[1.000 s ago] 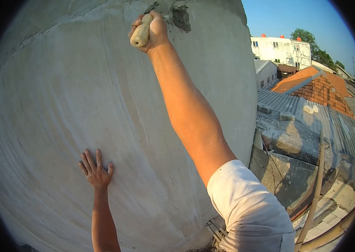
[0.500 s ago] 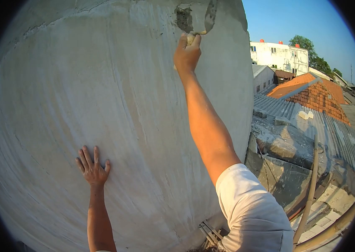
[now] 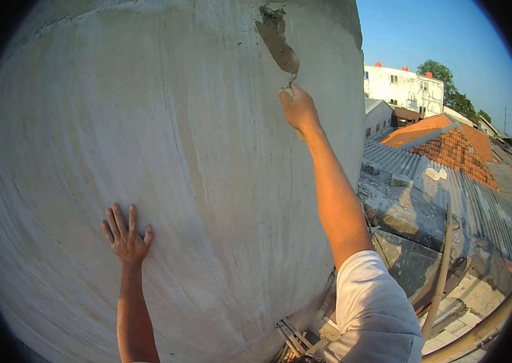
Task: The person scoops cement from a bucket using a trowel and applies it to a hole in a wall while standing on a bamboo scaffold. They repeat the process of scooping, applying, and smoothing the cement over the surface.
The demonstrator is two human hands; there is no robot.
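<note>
My right hand (image 3: 300, 109) is raised high and closed around the handle of a pointed trowel (image 3: 278, 47). The blade points up and to the left, and its tip lies over the lower part of a rough dark patch (image 3: 273, 17) in the plaster. Whether the blade presses on the wall cannot be made out. Lower on the left, my left hand (image 3: 128, 237) rests flat on the grey plastered wall (image 3: 207, 181), fingers spread and holding nothing.
To the right of the wall lie corrugated roofing (image 3: 456, 199), an orange tiled roof (image 3: 459, 148) and broken masonry (image 3: 407, 218). A bamboo pole (image 3: 442, 272) leans beside my right sleeve. Thin sticks (image 3: 292, 339) stand at the wall's foot. A white building (image 3: 401, 88) is farther off.
My right hand has moved down and to the right with the trowel. Its blade has swung from pointing up on the right to leaning left across the rough patch. My left hand stays on the wall.
</note>
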